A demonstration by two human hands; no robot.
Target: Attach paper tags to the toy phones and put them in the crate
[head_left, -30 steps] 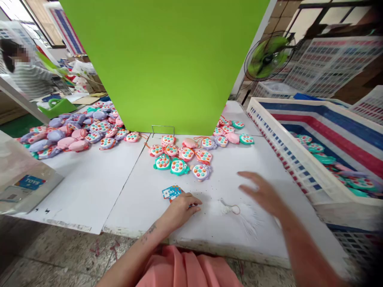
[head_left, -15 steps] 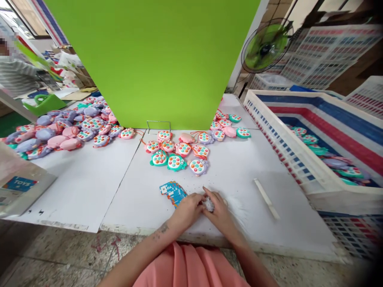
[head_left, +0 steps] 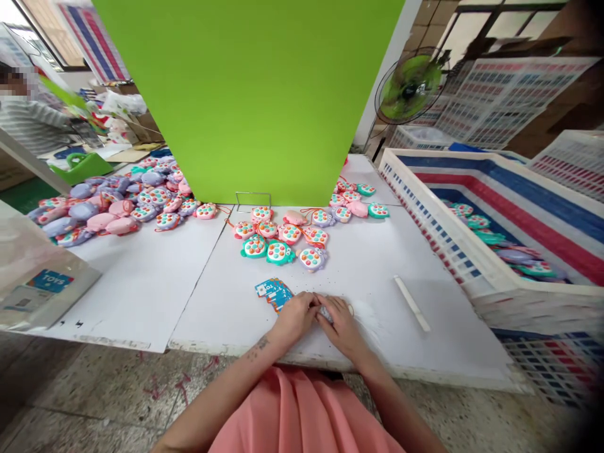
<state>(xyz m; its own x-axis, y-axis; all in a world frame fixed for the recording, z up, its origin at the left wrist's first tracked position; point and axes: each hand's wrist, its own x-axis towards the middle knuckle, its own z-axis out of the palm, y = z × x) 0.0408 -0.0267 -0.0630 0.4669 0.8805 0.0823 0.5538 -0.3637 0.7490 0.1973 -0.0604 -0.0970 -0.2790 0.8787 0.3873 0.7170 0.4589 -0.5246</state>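
Note:
My left hand (head_left: 298, 313) and my right hand (head_left: 340, 321) meet near the table's front edge, fingers bent and tips together. Between them shows part of a small whitish, see-through bundle (head_left: 325, 313), mostly covered by the fingers. My right hand curls over it, while the left fingertips pinch at its near-left side; what exactly they pinch is hidden. Thin white strands (head_left: 370, 319) fan out on the table just right of my right hand. Beside my left hand lies a fanned stack of blue printed cards (head_left: 274, 293).
Several animal-shaped bubble toys (head_left: 280, 251) lie ahead, with a larger pile (head_left: 113, 201) at left. A green board (head_left: 255, 100) stands behind them. At right are a white stick (head_left: 411, 303) and a lined crate (head_left: 476, 277) holding toys. A plastic bag (head_left: 42, 283) sits left.
My right fingers have closed down over the whitish bundle, so less of it shows. Both hands stay together at the same spot; the whole view has shifted slightly.

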